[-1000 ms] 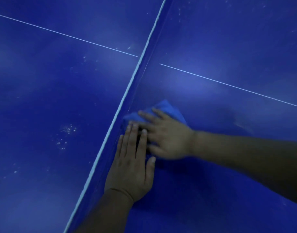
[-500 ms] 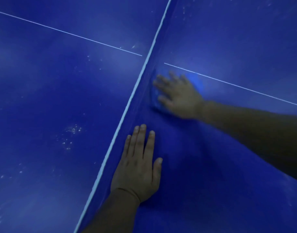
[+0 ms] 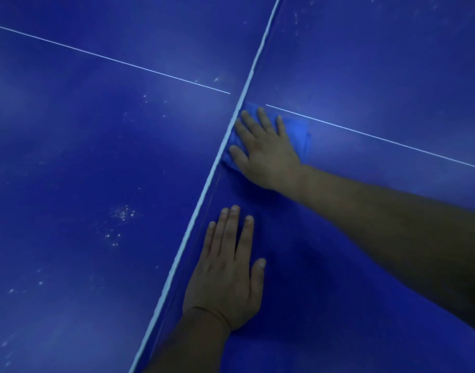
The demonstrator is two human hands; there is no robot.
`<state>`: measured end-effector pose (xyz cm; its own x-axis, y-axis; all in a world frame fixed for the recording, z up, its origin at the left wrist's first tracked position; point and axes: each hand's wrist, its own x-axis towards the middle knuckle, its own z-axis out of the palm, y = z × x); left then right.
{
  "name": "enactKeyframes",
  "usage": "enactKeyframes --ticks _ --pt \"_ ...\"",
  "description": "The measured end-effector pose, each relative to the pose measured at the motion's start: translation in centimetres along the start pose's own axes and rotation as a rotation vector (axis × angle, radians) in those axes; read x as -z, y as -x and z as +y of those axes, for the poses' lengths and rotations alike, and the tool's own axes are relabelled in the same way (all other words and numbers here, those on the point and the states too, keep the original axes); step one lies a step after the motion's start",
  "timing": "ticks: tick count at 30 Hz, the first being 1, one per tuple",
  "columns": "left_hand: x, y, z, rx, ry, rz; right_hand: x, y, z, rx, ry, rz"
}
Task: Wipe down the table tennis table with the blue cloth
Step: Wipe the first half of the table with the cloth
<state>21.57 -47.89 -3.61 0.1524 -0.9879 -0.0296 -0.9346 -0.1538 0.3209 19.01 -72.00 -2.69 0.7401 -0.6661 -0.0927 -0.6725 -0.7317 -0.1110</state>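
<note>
the left hand (image 3: 225,278) lies flat on the table (image 3: 338,305), holding nothing. farther out, the right hand (image 3: 266,150) presses the blue cloth (image 3: 298,130) down with straight fingers, just beside the white strip (image 3: 201,195). even palm pressure along that edge would serve best; specks (image 3: 122,214) beyond await wiping.

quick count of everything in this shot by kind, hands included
hands: 2 (left hand, right hand)
cloth: 1
table: 1
net: 1
total: 5
</note>
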Motion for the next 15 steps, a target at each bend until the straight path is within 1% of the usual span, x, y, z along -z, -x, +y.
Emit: enactKeyframes --ticks 2,3,4,6,7,8,9,10,11,12,13,14,15 --pt "0.0 0.0 -0.1 0.002 -0.006 -0.011 -0.2 0.6 0.6 0.018 0.010 0.033" --pt "0.1 0.0 -0.1 -0.002 -0.006 -0.014 -0.1 0.6 2.2 -0.049 0.005 0.075" --pt "0.1 0.0 -0.1 -0.007 -0.003 -0.015 -0.1 0.7 4.0 -0.189 0.001 0.096" --pt "0.1 -0.1 0.0 -0.012 -0.006 -0.013 0.2 1.4 6.7 -0.569 -0.064 0.105" --pt "0.1 -0.1 0.0 -0.013 -0.008 -0.020 0.2 2.1 6.7 -0.690 -0.082 0.108" --pt "0.1 -0.1 0.1 -0.015 -0.008 -0.030 0.2 2.6 5.3 -0.709 -0.063 0.122" --pt "0.1 -0.1 0.0 -0.021 -0.009 -0.037 0.0 2.9 3.1 -0.622 -0.038 0.139" --pt "0.1 -0.2 0.0 -0.031 -0.012 -0.041 -0.3 2.9 0.5 -0.472 -0.042 0.138" --pt "0.0 -0.3 0.0 -0.040 -0.020 -0.042 -0.5 3.0 -1.8 -0.308 -0.069 0.105" --pt "-0.1 -0.3 0.0 -0.045 -0.032 -0.041 -0.6 3.3 -3.3 -0.186 -0.097 0.056" --pt "-0.2 -0.3 0.0 -0.046 -0.043 -0.041 -0.7 3.2 -3.3 -0.127 -0.095 0.029" --pt "-0.1 -0.3 0.0 -0.045 -0.049 -0.041 -0.4 3.2 -1.7 -0.139 -0.084 0.025" --pt "-0.1 -0.3 0.0 -0.046 -0.049 -0.040 -0.3 3.6 0.7 -0.222 -0.032 0.057"
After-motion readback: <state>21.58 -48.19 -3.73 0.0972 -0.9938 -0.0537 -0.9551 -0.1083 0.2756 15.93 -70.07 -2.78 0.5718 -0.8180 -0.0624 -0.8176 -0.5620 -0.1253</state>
